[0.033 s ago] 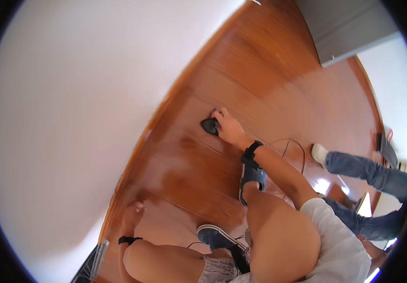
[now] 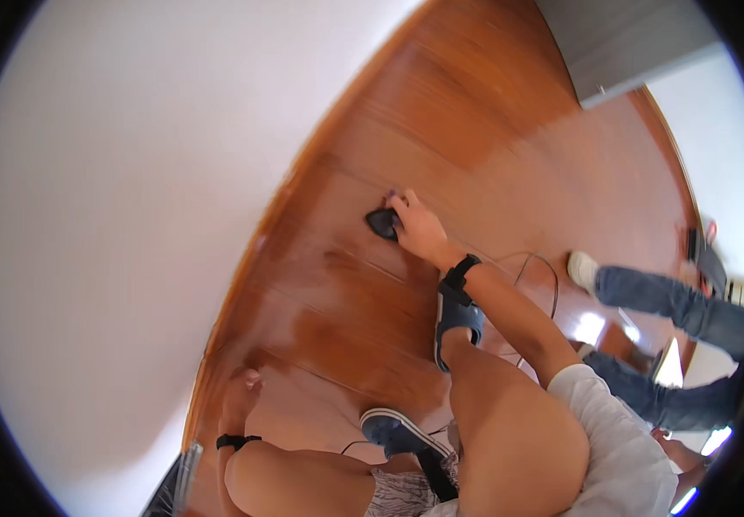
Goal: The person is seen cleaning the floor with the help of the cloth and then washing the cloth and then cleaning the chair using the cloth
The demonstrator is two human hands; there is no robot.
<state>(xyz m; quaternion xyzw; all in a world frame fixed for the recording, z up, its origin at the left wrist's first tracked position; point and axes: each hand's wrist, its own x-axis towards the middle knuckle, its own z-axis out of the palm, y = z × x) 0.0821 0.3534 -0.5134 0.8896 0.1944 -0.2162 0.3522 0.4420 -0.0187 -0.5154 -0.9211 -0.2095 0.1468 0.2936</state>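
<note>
My right hand (image 2: 419, 231) reaches out over the wood floor (image 2: 372, 302), its fingers curled round one side of a small, smooth black rounded object (image 2: 381, 223). That object is down at the floor; its kind does not show. At the lower left, my left hand (image 2: 239, 398) is low beside the wall's base with its fingers bunched closed. Whatever it may hold is hidden from view. Both wrists wear black bands. My two dark blue clogs (image 2: 382, 428) are on the floor between and below the hands.
A white wall (image 2: 131, 215) with a wooden baseboard rises along the left. A grey cabinet (image 2: 622, 43) stands at the upper right. Thin dark cables (image 2: 555, 289) cross the floor near a person in jeans (image 2: 648, 293) at right. Ribbed clear-and-black gear (image 2: 174, 487) lies lower left.
The whole view has shifted slightly. Both hands keep nearly the same pose, and the black object stays in my right hand's grip.
</note>
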